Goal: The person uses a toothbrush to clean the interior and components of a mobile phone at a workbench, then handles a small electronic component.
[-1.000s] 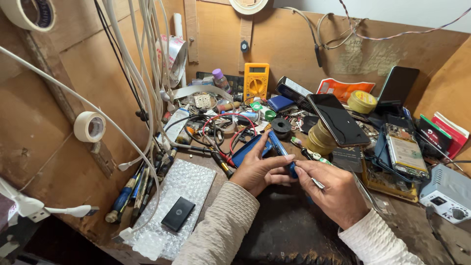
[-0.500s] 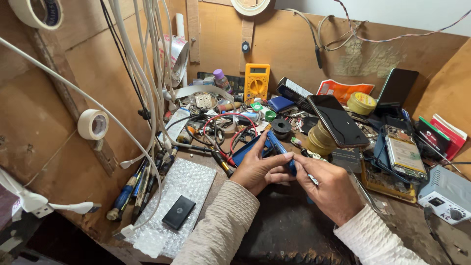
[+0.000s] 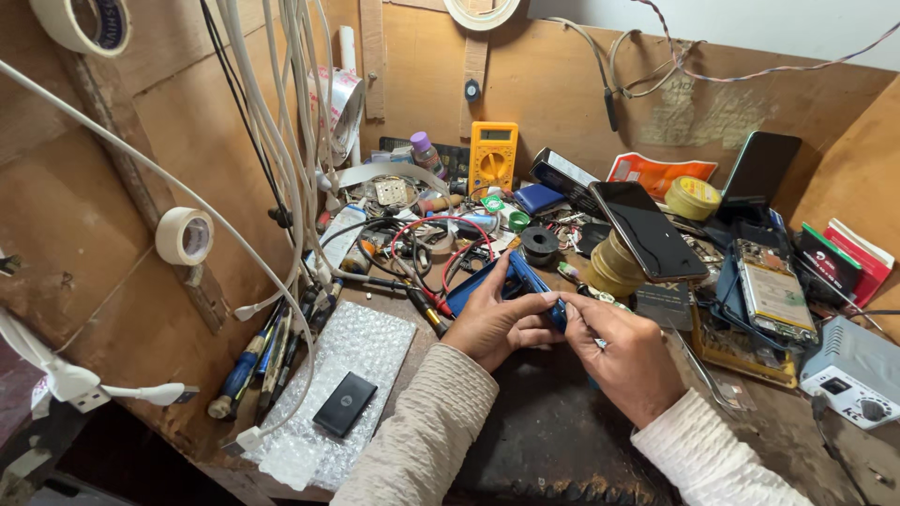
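Head view: nearest, two cream ribbed-knit sleeves lead up to the hands over a dark, worn mat [image 3: 553, 440]. To the near left lies a sheet of bubble wrap [image 3: 347, 375], clear and dimpled, with a small flat black rectangle [image 3: 344, 404] on it, and beside that a row of screwdrivers [image 3: 258, 361] leaning at the wooden wall. The left hand [image 3: 492, 323] curls round a slim blue phone [image 3: 520, 281], thumb on top, fingers grasping its edge. The right hand [image 3: 623, 351] meets it from the right, fingertips pinched on the phone's near end; a thin metal tool shows just by its fingers, though whether they grip it I cannot tell. The phone sits mid-bench, tilted, touching both hands. Just beyond are tangled red and black leads [image 3: 436, 248]. To the right a glossy black phone [image 3: 647, 230] rests on yellow tape rolls [image 3: 609, 267], with a bare circuit board [image 3: 773, 290] near it. Far back stands a boxy yellow multimeter [image 3: 493, 155]. A round roll of masking tape [image 3: 184, 235] hangs on the left wall.
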